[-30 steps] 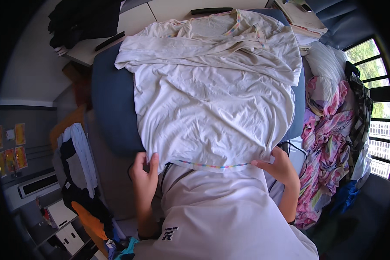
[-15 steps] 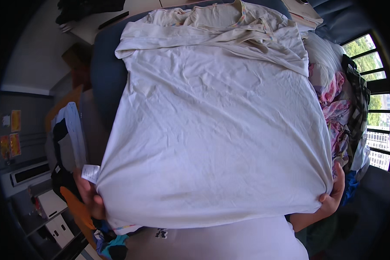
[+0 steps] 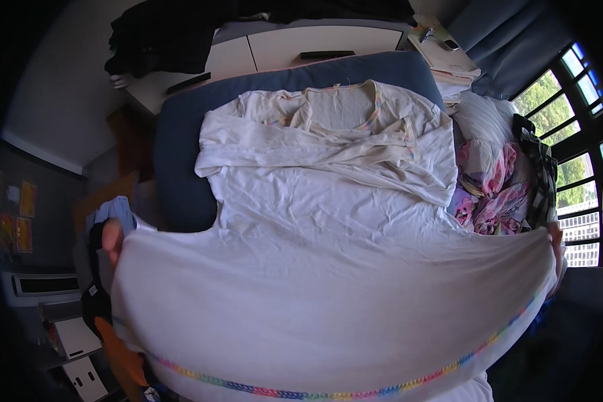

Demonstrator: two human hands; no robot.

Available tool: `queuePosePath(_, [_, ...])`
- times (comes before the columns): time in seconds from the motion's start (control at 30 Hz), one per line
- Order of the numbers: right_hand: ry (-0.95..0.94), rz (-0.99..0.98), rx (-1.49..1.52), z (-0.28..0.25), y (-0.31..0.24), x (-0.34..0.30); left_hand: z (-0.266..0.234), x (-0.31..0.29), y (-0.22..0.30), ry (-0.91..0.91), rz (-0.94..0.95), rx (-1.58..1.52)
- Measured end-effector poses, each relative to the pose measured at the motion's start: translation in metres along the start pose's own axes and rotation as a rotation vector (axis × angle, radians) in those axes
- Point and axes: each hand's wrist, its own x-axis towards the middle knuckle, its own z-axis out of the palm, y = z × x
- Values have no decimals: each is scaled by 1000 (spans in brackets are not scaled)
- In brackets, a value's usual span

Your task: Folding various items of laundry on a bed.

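A white long-sleeved shirt (image 3: 335,301) spreads out before me, its rainbow-stitched hem curving along the near side. Its neckline and the sleeves folded across the chest lie on a dark blue padded surface (image 3: 181,161) at the far end. My left hand (image 3: 113,240) grips the lower part at the left edge, with only some fingers showing above the cloth. At the right edge my right hand (image 3: 555,240) is closed on the same shirt, mostly hidden by fabric. Between my hands the lower half is raised and stretched wide.
Pink floral cloth (image 3: 492,187) and a white pillow-like bundle (image 3: 482,127) are heaped on the right, beside barred windows (image 3: 576,167). White drawers (image 3: 281,47) with black clothing (image 3: 167,33) on top stand beyond. More clothes hang at left over an orange-brown chair (image 3: 117,355).
My hands have moved farther apart and away from me, lifting and stretching the shirt's lower half. Its rainbow hem is now in full view. The view takes in more of the far drawers.
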Motion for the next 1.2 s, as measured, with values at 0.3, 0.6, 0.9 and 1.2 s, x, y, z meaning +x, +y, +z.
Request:
queuePosePath(0.3, [187, 355, 279, 8, 97, 198, -34, 182, -81, 512, -239, -274])
queuePosePath(0.6, [-139, -269, -1526, 53, 130, 118, -71, 133, -105, 577, -409, 982])
queuePosePath(0.9, [-765, -14, -1150, 136, 183, 92, -21, 182, -133, 328, -490, 687])
queuePosePath(1.2, [165, -19, -424, 111, 170, 52, 170, 257, -146, -251, -545, 184])
